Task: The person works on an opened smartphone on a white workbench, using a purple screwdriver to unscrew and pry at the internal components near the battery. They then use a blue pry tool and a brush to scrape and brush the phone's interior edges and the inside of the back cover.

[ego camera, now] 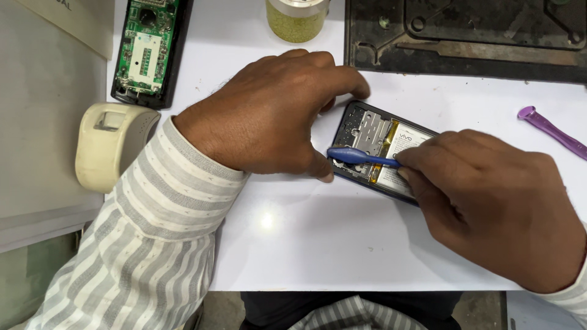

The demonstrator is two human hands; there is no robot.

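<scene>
An opened phone [373,131] lies back-up on the white table [306,244], its metal shield plate and white battery exposed. My left hand [269,113] arches over the phone's left end, with fingertips on its top edge and the thumb at its lower corner, holding it in place. My right hand [489,208] grips a blue brush-like tool [358,157] whose head rests on the lower left part of the phone's inside. My right hand covers the right end of the phone.
A purple pry tool [550,129] lies at the right. A dark metal fixture plate [465,36] sits at the back right, a jar of yellowish grains [296,18] at the back centre, a green circuit board in a black case [147,52] at the back left, and a cream device [110,143] at the left.
</scene>
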